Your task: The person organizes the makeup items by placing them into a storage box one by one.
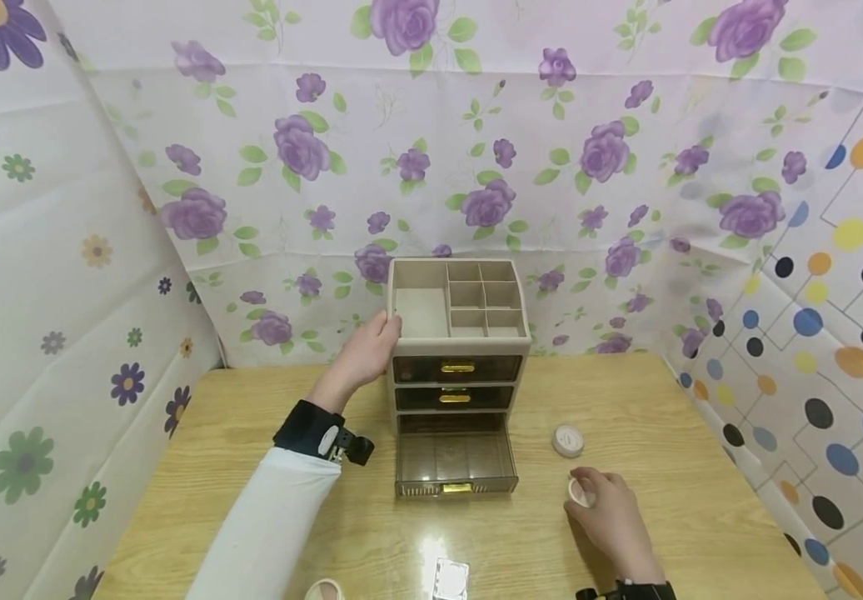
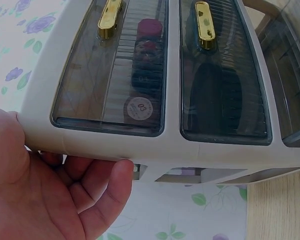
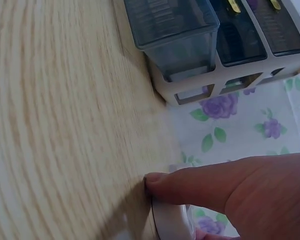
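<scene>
A beige drawer organizer [image 1: 459, 343] stands at the table's back, its bottom drawer [image 1: 456, 467] pulled out and see-through. With my left hand [image 1: 368, 350] I hold the organizer's left side near the top; in the left wrist view the fingers [image 2: 102, 187] curl against that side. Dark items show behind the upper two drawer fronts, which are closed. On the right, my right hand [image 1: 613, 512] pinches a small round white case [image 1: 580, 492] between thumb and fingers, at the tabletop. In the right wrist view the thumb [image 3: 190, 189] lies along the case's rim.
Another round case [image 1: 568, 441] lies just beyond my right hand. Near the front edge are a clear rectangular item [image 1: 451, 578] and a round item [image 1: 324, 590], partly cut off. Patterned cloth walls [image 1: 431, 167] enclose the wooden table [image 1: 251, 442].
</scene>
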Action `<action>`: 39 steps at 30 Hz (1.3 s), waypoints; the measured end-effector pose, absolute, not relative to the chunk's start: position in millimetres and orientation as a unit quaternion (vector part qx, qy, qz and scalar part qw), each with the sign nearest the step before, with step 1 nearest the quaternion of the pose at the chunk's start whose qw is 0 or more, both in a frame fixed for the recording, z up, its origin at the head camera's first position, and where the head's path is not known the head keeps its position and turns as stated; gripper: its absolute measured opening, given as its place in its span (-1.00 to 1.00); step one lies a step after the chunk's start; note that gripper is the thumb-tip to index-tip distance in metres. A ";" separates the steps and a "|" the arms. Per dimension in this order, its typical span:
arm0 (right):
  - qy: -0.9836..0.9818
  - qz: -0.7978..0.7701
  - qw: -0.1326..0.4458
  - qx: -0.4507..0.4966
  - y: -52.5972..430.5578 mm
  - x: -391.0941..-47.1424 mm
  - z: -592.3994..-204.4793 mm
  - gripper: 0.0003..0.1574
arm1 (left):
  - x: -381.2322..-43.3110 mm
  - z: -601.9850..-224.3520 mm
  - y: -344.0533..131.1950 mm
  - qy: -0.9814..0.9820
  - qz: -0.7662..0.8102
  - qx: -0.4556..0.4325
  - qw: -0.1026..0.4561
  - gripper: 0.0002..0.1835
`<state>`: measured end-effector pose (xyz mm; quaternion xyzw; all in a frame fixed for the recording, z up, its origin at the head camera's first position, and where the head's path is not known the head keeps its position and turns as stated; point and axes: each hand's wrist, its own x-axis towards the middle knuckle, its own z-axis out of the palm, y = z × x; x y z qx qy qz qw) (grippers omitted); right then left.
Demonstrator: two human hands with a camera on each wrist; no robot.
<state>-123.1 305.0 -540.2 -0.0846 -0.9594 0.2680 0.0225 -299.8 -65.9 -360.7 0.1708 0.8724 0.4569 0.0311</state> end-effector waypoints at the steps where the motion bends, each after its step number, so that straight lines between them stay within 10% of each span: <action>1: -0.960 0.266 0.024 -0.085 305.2 -123.8 -540.1 -0.37 | -300.2 -360.0 -65.9 0.873 0.454 0.173 0.031 -0.57; 39: -0.935 0.334 0.112 -0.028 274.1 -129.6 -495.1 -0.36 | -300.6 -362.0 -67.3 0.873 0.453 0.177 0.031 -0.58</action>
